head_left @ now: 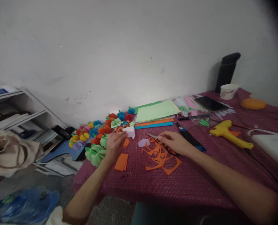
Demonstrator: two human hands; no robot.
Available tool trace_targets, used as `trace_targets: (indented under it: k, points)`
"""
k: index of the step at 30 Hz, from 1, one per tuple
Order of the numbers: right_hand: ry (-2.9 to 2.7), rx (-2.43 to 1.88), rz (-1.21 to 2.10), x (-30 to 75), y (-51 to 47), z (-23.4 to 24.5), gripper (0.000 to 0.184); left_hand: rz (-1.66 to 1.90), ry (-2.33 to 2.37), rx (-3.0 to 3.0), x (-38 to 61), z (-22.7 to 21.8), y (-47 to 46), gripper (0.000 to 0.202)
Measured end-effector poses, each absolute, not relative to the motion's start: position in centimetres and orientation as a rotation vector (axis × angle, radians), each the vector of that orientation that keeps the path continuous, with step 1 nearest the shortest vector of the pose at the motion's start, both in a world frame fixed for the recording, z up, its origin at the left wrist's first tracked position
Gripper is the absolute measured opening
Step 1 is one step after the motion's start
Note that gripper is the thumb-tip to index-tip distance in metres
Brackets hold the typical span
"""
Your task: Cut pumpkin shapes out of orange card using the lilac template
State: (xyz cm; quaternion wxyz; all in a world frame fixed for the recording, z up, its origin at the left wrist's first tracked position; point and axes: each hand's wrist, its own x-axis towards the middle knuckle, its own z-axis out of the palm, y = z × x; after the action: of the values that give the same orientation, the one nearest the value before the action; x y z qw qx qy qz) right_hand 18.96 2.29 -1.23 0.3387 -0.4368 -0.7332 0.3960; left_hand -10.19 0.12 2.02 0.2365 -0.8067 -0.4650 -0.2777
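Near-centre of the tabletop [199, 184], on the maroon cloth:

- My left hand [115, 145] has its fingers drawn together on an orange half-disc [127, 142], which pokes out on the hand's right side. The grip looks like a pinch, though the fingertips themselves are hidden behind the hand.
- My right hand [175, 142] is closed over the scissors [152, 136]. The blade tip points left toward the half-disc, and the handle loop shows under my palm. I cannot tell whether the blades are apart.

Done, as far as I can judge:
- A long row of finished paper pumpkins [99, 134] in orange, green, yellow, blue and lilac runs along the far-left edge.
- A heap of orange offcuts [161, 157] lies just near of my right hand, so a good deal of cutting is behind me.
- A lilac half-disc [143, 142] lies between my hands.

Left, by my estimate:
- An orange rectangle [121, 162] lies uncut, just near of my left hand.
- The stack of coloured sheets [157, 111] at the far side looks whole.
- The yellow glue gun [227, 132] lies well to the right, apart from both hands, so the orange pieces are not yet assembled.

Estimate: mid-batch, with the orange piece at the cutting stage.
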Motion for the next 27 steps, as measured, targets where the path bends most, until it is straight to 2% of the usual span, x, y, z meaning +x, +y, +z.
trace_targets:
  k: [3,6,11,15,18,20,27]
  points:
    - [-1.585,-0.828,1.698,17.9,1.4,-1.6,0.046,-0.704,-0.904,-2.397,-6.1,0.8,-2.9,0.028]
    - [-1.339,-0.717,1.949,17.2,0.9,-2.1,0.038,-0.528,-0.736,-2.566,-2.9,-0.5,-5.0,0.030]
    - [-1.248,-0.772,1.904,17.1,1.5,-2.9,0.032,-0.682,-1.014,-2.531,-2.9,-1.7,-4.5,0.030]
    - [-1.304,-0.873,1.730,17.1,2.3,-3.5,0.033,-0.873,-1.781,-2.123,-7.5,-2.2,-1.5,0.048]
    - [-1.328,-0.868,1.700,17.0,2.4,-3.6,0.033,-0.718,-2.084,-2.008,-11.6,-3.4,0.8,0.056]
    - [-1.354,-0.855,1.695,17.0,2.3,-3.5,0.031,-0.591,-2.162,-2.004,-13.4,-4.6,1.8,0.055]
    - [-1.385,-0.926,1.678,17.2,2.1,-2.8,0.026,-0.510,-2.132,-2.073,-14.8,-7.1,3.6,0.050]
